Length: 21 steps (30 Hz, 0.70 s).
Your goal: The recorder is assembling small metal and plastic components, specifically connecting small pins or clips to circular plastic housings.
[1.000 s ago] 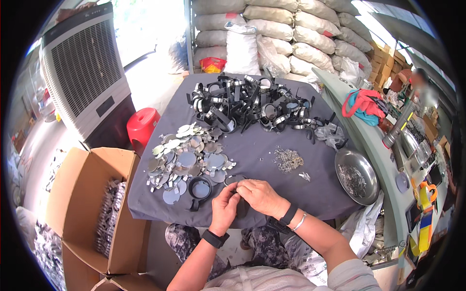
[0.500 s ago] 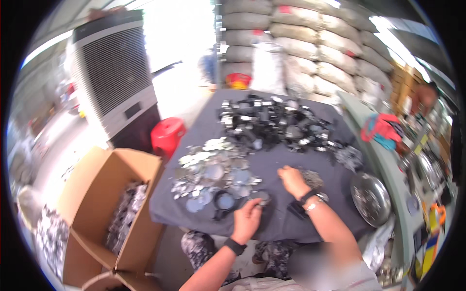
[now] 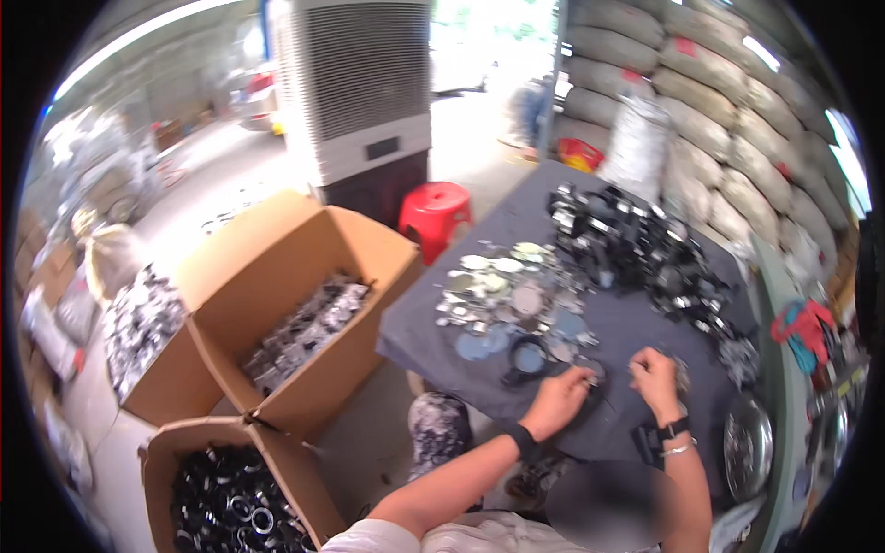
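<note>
My left hand [image 3: 558,403] pinches the edge of a round dark disc [image 3: 595,370] near the front of the cloth-covered table [image 3: 442,346]. Just to its right my right hand [image 3: 655,380] is closed, fingertips together; whatever it holds is hidden or too small to make out. Small metal parts [image 3: 682,375] lie in a little pile beside that hand. Left of my left hand is a black ring-shaped piece with a blue-grey round face [image 3: 529,358]. Behind it spreads a heap of flat round discs [image 3: 525,297], pale, grey and bluish.
A large heap of black and silver parts [image 3: 636,249] covers the table's far side. A metal bowl [image 3: 747,447] stands at the right. Cardboard boxes of parts [image 3: 304,267], [image 3: 152,452] stand left, by a red stool [image 3: 435,217] and a tall air cooler [image 3: 355,83]. Stacked sacks [image 3: 705,97] line the back.
The view has swung left, bringing more of the boxes in. My left hand stays on the disc; my right hand stays closed beside the small pile.
</note>
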Available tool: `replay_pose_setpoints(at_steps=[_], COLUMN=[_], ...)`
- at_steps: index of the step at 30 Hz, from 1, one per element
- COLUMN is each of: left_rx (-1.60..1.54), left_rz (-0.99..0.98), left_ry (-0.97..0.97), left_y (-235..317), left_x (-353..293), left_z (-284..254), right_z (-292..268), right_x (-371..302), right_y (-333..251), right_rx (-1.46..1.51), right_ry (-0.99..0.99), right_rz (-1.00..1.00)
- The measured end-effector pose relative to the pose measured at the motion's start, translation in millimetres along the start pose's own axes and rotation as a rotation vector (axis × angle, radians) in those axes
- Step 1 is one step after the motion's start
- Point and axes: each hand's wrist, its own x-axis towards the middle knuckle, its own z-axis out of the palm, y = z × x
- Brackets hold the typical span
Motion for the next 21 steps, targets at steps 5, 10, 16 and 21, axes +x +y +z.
replay_pose_setpoints(at_steps=[5,10,16,21], left_rx=[-0.021,-0.124,-0.109,-0.139], left_rz=[-0.019,-0.118,-0.18,-0.188], left_ry=[-0.001,-0.051,-0.069,-0.065], left_y=[-9.2,-6.7,-3.6,-2.3], left_x=[4.1,8.4,3.4,2.3], left_z=[-10.8,-1.6,-2.4,-6.2], right_z=[23.9,37.6,53.4,62.4], right_x=[-40.0,-57.3,-53.7,-55.2], right_y=[-32.7,-26.5,-25.9,-32.3], right_rx=[0.337,0.3,0.117,-0.003], right_ry=[-0.064,0.001,0.117,0.183], right_rz=[0.085,-0.113,-0.38,-0.43])
